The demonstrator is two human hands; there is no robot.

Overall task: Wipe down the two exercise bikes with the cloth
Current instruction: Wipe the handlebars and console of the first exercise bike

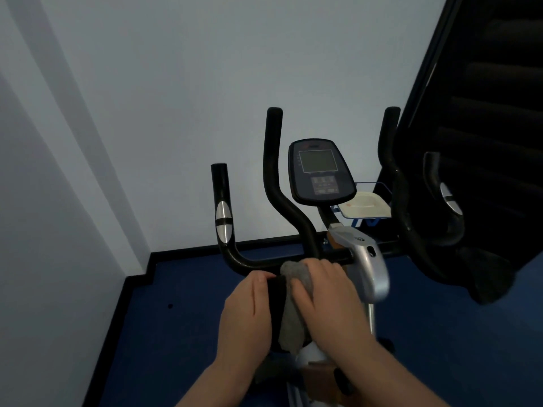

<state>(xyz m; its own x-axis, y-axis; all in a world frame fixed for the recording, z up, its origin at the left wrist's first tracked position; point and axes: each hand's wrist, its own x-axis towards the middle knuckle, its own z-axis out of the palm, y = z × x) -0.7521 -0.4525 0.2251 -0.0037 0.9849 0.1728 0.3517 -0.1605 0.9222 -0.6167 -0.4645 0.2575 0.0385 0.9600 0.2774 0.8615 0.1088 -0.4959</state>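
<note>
- Pale wall (176, 83), blue floor (176, 333); black exercise bike (273, 177) facing the corner
- Grey cloth (295, 304), crumpled, draped over handlebar; right hand (329, 298) clutches it; left hand (249, 309) grips a black part beside

Your left hand (245, 315) curls its fingers around the black bar. Your right hand (329, 298) lies just beside it, fingers bent over the grey cloth (295, 306), forearms reaching forward.

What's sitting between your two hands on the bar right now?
In the head view, the grey cloth lies between the left hand and right hand, bunched against a black padded part that the left hand grips.
</note>
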